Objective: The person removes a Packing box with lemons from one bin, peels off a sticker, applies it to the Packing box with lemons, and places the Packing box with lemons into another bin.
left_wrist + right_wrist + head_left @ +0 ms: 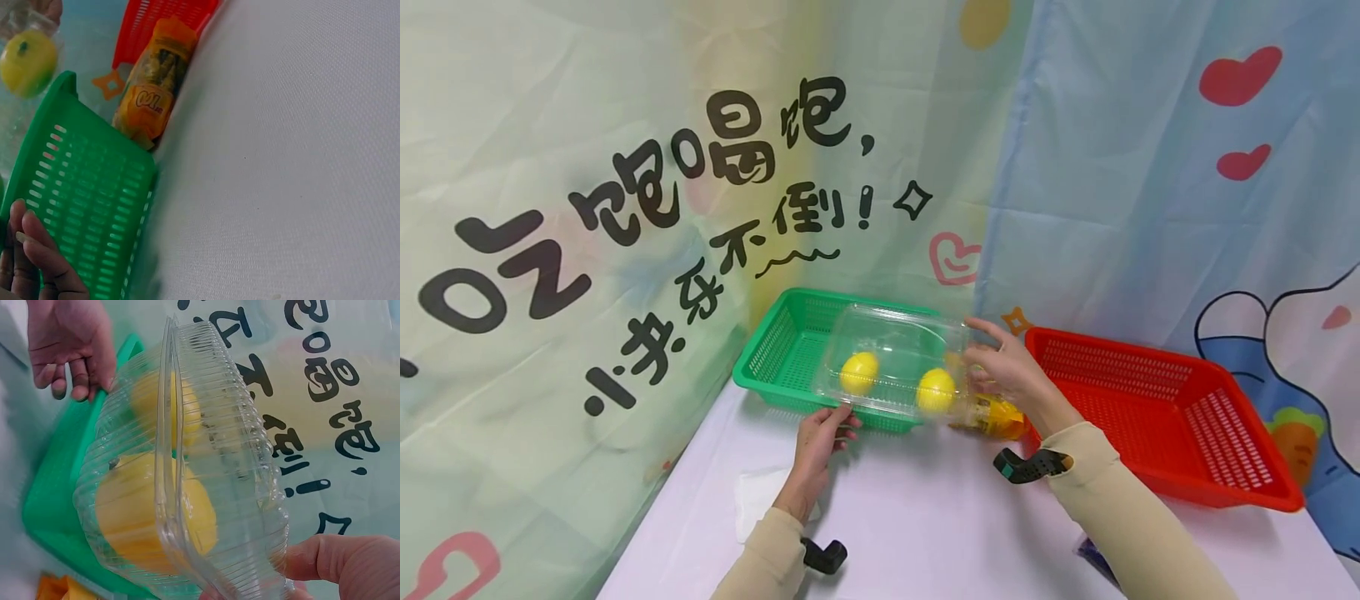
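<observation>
My right hand [1009, 367] grips the right end of a clear plastic clamshell box [898, 329], thumb on one side in the right wrist view. Two yellow lemon-like fruits [859, 373] lie inside the box, one near each end. The box is held tilted over the green basket [767, 333], overlapping its right part in the head view. Below the box's left corner is my left hand [822, 442], its fingers [37, 237] loosely bent beside the basket's front rim. The right wrist view shows no object in that left palm.
An orange packet [996, 417] with dark contents lies between the green basket and a red basket [1157, 487] on the right. On the white table [917, 517] are a flat white sheet [760, 496] by my left forearm and a dark blue item [1097, 560] by my right sleeve. Printed curtains hang behind.
</observation>
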A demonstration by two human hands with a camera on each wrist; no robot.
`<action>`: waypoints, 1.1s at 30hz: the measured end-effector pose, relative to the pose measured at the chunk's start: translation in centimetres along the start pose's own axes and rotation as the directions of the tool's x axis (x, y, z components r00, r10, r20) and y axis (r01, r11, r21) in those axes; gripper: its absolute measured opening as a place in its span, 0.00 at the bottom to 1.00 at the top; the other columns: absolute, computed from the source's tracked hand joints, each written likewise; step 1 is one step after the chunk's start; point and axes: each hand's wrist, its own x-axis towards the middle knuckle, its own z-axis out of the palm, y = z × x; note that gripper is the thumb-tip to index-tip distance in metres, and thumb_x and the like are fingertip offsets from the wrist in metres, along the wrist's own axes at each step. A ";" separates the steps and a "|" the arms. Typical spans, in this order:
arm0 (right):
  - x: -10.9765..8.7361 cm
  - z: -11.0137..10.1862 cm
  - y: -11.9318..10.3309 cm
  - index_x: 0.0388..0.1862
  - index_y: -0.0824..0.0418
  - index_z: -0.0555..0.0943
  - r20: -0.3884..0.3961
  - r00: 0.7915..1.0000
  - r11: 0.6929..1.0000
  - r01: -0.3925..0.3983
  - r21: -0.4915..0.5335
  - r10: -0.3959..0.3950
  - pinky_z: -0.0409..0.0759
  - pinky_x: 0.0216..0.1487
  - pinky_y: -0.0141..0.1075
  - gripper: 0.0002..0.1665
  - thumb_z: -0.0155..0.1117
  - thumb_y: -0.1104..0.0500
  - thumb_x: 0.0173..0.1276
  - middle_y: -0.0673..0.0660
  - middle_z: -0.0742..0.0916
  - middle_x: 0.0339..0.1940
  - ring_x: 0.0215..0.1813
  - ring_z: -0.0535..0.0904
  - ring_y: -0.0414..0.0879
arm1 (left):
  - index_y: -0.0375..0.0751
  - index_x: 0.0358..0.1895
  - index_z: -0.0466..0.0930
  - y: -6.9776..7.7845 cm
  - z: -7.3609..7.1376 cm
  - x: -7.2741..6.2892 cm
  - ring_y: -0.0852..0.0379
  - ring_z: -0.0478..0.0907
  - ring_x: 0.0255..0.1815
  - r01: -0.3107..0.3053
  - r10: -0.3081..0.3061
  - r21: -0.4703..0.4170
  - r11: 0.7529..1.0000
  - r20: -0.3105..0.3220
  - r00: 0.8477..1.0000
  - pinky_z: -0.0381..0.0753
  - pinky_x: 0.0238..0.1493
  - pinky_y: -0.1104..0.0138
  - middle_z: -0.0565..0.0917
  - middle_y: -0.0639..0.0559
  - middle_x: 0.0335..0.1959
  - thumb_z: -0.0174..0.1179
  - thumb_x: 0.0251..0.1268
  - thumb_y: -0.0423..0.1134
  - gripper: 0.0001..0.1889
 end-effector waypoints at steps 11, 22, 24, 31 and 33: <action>-2.4 -2.0 2.0 0.83 0.48 0.54 -0.014 1.000 0.998 0.015 -0.056 -0.016 0.86 0.39 0.39 0.42 0.58 0.59 0.75 0.68 0.64 0.80 0.29 0.79 0.47 | 0.38 0.39 0.82 0.2 0.0 -0.1 0.59 0.82 0.30 0.006 -0.007 -0.031 1.000 -0.021 1.000 0.76 0.33 0.69 0.88 0.49 0.31 0.59 0.73 0.43 0.11; -5.3 -3.2 3.4 0.84 0.47 0.53 0.003 1.000 0.996 0.026 -0.083 -0.026 0.84 0.34 0.36 0.41 0.56 0.57 0.77 0.68 0.66 0.78 0.26 0.74 0.43 | 0.40 0.31 0.81 0.5 0.2 -0.7 0.62 0.76 0.28 -0.013 0.012 -0.027 1.000 -0.040 0.999 0.76 0.30 0.71 0.82 0.57 0.26 0.62 0.71 0.47 0.14; -5.8 -3.4 3.8 0.83 0.47 0.54 -0.007 1.000 0.995 0.021 -0.098 -0.021 0.84 0.37 0.38 0.40 0.57 0.56 0.78 0.69 0.67 0.78 0.27 0.74 0.44 | 0.38 0.34 0.83 0.5 0.3 -0.7 0.61 0.77 0.29 -0.009 0.008 -0.027 1.000 -0.032 0.999 0.77 0.32 0.70 0.83 0.55 0.29 0.61 0.71 0.46 0.14; -7.5 -3.8 5.0 0.83 0.48 0.54 0.002 1.000 0.997 0.003 -0.083 -0.003 0.84 0.38 0.36 0.42 0.61 0.56 0.75 0.71 0.69 0.74 0.30 0.75 0.44 | 0.34 0.42 0.84 0.1 0.4 -0.4 0.58 0.79 0.34 0.000 -0.001 -0.019 1.000 -0.041 0.999 0.78 0.37 0.66 0.85 0.53 0.33 0.63 0.70 0.50 0.19; -7.9 -3.9 5.3 0.83 0.49 0.54 0.008 1.000 0.996 0.004 -0.090 -0.003 0.85 0.39 0.37 0.44 0.63 0.56 0.74 0.72 0.68 0.76 0.31 0.77 0.44 | 0.34 0.43 0.83 0.0 0.4 -0.3 0.58 0.80 0.32 -0.001 0.000 -0.026 1.000 -0.038 0.999 0.78 0.36 0.66 0.86 0.54 0.32 0.63 0.70 0.50 0.19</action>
